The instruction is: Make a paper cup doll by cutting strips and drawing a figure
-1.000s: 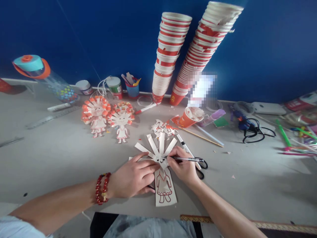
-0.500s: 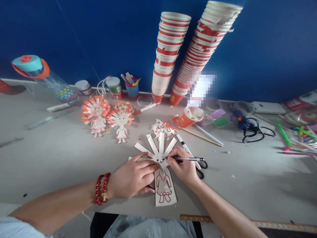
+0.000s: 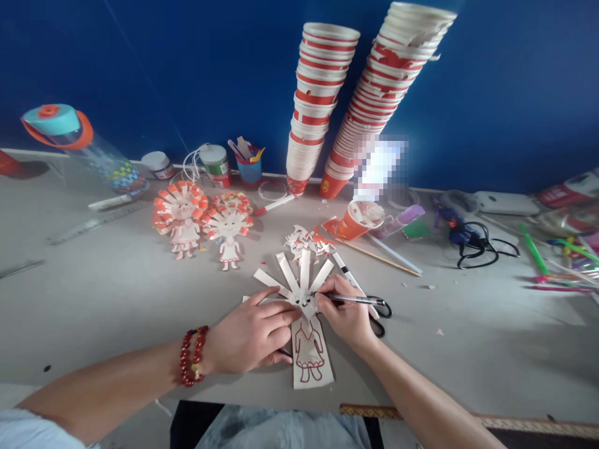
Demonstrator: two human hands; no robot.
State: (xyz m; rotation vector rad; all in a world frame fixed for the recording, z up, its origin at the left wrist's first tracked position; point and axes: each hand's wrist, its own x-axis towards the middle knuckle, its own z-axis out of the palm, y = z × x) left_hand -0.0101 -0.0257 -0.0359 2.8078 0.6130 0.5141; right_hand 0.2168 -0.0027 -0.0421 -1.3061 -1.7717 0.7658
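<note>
A white paper doll cutout lies on the table in front of me, with a dress and legs outlined in dark red. Its head has drawn eyes, and white paper strips fan out above it. My left hand lies flat over the left side of the cutout, fingers spread on the paper. In my right hand is a pen, pinched with its tip at the face near the right eye. Black scissor handles show partly beneath the right hand. A white marker lies just beyond it.
Paper scraps lie beyond the cutout. Two finished paper dolls stand to the left. Tall cup stacks lean near the blue wall. An orange cup holds scraps, and a wooden stick lies before it.
The pen tip has shifted slightly up at the right eye, and the pen's angle has changed a little. My left hand stays in place on the paper.
</note>
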